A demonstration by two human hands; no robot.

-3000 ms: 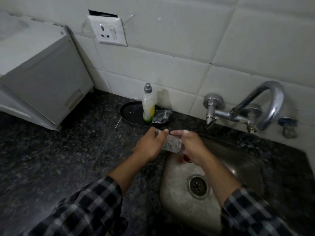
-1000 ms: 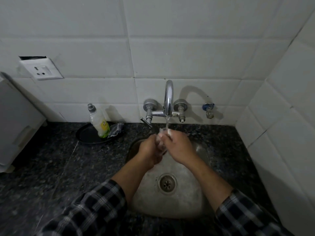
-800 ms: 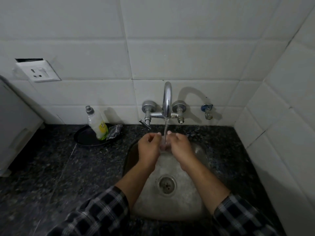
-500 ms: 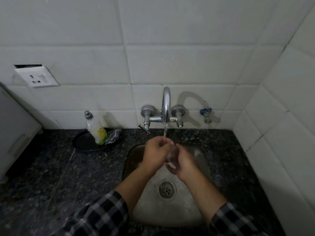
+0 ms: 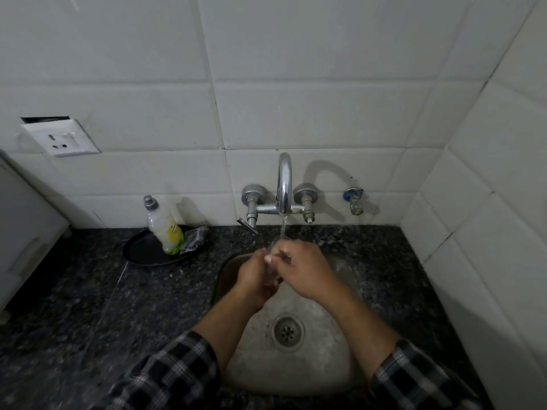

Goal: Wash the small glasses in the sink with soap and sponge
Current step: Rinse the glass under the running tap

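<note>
Under the tap (image 5: 284, 179), above the sink's (image 5: 296, 371) far end, the left hand (image 5: 254, 278) and right hand (image 5: 303, 270) grip a small glass (image 5: 271, 272) between them, apparently so the stream rinses it.

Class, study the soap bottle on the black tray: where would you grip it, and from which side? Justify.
Probably round the wide body of the soap bottle, below its narrow cap, coming from the front-left: it stands cap up, the wall is close behind and a crumpled wrapper crowds its right.
</note>
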